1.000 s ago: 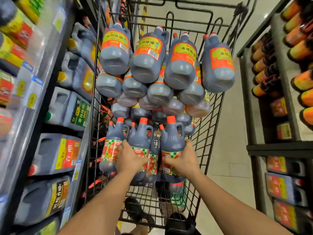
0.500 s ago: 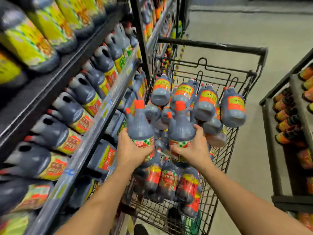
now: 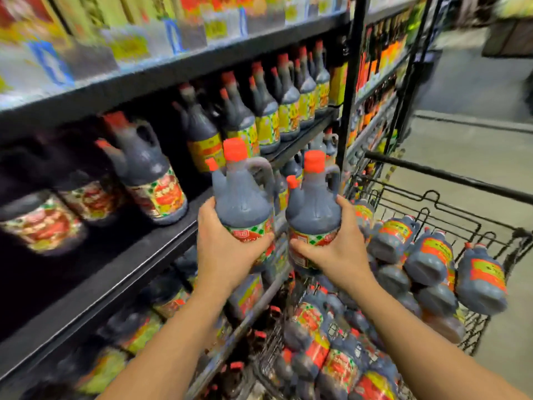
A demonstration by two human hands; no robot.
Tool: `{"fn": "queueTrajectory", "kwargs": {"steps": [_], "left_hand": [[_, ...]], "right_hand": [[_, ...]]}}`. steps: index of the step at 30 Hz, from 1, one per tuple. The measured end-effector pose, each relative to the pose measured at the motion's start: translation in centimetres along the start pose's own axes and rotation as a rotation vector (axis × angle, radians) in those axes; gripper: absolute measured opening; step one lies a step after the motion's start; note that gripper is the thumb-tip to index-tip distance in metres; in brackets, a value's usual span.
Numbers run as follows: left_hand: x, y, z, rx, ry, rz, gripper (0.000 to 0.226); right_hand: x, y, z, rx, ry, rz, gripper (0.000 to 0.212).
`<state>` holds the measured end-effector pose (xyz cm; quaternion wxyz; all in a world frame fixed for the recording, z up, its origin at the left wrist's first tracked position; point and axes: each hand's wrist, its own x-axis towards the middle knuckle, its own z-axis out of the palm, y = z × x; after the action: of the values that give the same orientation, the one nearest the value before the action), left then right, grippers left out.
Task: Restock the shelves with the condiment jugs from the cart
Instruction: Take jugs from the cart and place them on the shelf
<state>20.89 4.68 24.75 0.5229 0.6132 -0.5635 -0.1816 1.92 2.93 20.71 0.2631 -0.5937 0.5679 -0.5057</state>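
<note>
The black middle shelf [image 3: 138, 256] carries a row of dark red-capped jugs [image 3: 150, 174] standing along it, the shelf above [image 3: 173, 72] bears blurred goods, and the wire cart [image 3: 450, 176], on the grey floor [image 3: 476, 145] beside the shelves' right end, holds piled jugs [image 3: 427, 255] lying on their sides.

Your left hand [image 3: 222, 249] holds the left jug [image 3: 242, 197] and your right hand [image 3: 337, 255] the right jug [image 3: 314, 206], upright side by side before the shelf [image 3: 124, 272] on your left. The cart [image 3: 450, 176] stands to your right with a pile of jugs [image 3: 427, 255] in it.
</note>
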Motion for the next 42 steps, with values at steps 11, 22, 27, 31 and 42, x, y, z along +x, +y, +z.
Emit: {"fn": "queueTrajectory", "kwargs": {"steps": [11,22,27,31,42], "left_hand": [[-0.3,-1.9,-15.7,0.079,0.294,-0.040,0.085],[-0.1,-7.3,-23.6,0.276,0.503,-0.216,0.106],[0.3,-7.8,-23.7,0.325,0.538,-0.240,0.113],[0.9,-7.5,-22.8,0.343,0.567,-0.262,0.113],[3.3,-7.5,-20.2,0.409,0.624,-0.294,0.110]], "right_hand": [[-2.8,-11.4,12.3,0.106,-0.248,-0.202,0.101],[-3.4,-17.2,19.8,0.180,-0.317,-0.281,0.091],[-2.5,-17.3,21.9,0.160,-0.384,-0.254,0.103],[-1.7,-17.1,22.9,0.162,-0.404,-0.249,0.105],[0.7,-16.9,24.6,0.279,-0.476,-0.254,0.102]]}}
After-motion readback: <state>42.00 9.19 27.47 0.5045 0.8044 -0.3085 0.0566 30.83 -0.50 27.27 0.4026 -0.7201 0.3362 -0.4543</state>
